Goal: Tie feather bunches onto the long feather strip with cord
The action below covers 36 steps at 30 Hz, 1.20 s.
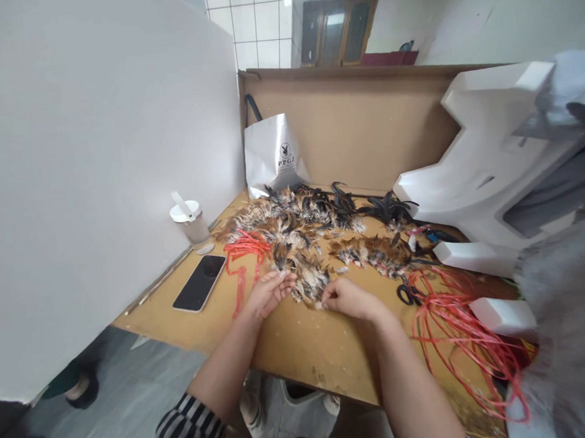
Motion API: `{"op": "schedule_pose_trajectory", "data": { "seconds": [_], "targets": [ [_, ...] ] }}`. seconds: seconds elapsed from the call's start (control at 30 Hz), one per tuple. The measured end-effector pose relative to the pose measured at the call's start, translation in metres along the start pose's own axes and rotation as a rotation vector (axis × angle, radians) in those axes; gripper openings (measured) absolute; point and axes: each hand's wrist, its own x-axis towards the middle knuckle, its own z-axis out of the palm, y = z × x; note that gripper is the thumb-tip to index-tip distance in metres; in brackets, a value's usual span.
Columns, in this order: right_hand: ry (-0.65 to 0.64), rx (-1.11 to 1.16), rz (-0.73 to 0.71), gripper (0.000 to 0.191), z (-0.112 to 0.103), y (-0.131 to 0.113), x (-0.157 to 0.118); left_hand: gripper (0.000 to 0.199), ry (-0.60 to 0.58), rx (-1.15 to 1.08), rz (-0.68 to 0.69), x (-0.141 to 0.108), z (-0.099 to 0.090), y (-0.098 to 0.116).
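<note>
A feather bunch [311,281] lay between the hands, with the phone [199,283] at its nine o'clock. The left hand [270,292] curled loosely at eight, the right hand [348,298] bunched its fingertips at four; whether either pinched feathers, I couldn't tell.

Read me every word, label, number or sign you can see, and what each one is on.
"PPGZ": on the silvery bag, under a circled rabbit-head logo.
Any finer print beneath those letters is too small to read.
I can read no other text; the smartphone screen is dark.
</note>
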Motion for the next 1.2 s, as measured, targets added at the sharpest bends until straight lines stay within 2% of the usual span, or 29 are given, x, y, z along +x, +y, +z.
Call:
{"op": "schedule_pose_trajectory", "data": {
  "seconds": [0.07,0.17,0.2,0.27,0.37,0.47,0.6,0.87,1.2],
  "targets": [
    [0.129,0.296,-0.028,0.011,-0.002,-0.004,0.003,0.013,0.001,-0.003,-0.003,0.0,0.001,0.0],
    [0.444,0.697,-0.004,0.02,-0.002,-0.012,0.009,0.013,-0.004,-0.004,-0.012,0.0,0.002,0.0],
    [0.493,0.802,0.012,0.023,0.0,-0.015,0.011,0.013,-0.008,-0.002,-0.017,0.0,0.002,0.0],
    [0.488,0.979,0.038,0.026,0.004,-0.021,0.014,0.014,-0.014,0.011,-0.024,0.0,0.002,-0.001],
    [0.387,1.119,0.059,0.029,0.015,-0.026,0.019,0.018,-0.027,0.052,-0.034,0.0,0.003,-0.003],
    [0.328,1.073,0.072,0.029,0.026,-0.027,0.024,0.022,-0.041,0.11,-0.041,-0.001,0.004,-0.004],
    [0.349,0.988,0.064,0.03,0.034,-0.026,0.029,0.026,-0.06,0.187,-0.052,-0.003,0.008,-0.005],
    [0.373,0.827,0.001,0.027,0.037,-0.026,0.029,0.028,-0.082,0.246,-0.083,-0.004,0.011,-0.007],
    [0.377,0.753,-0.018,0.027,0.044,-0.026,0.032,0.025,-0.087,0.256,-0.083,-0.005,0.014,-0.005]
  ]
}}
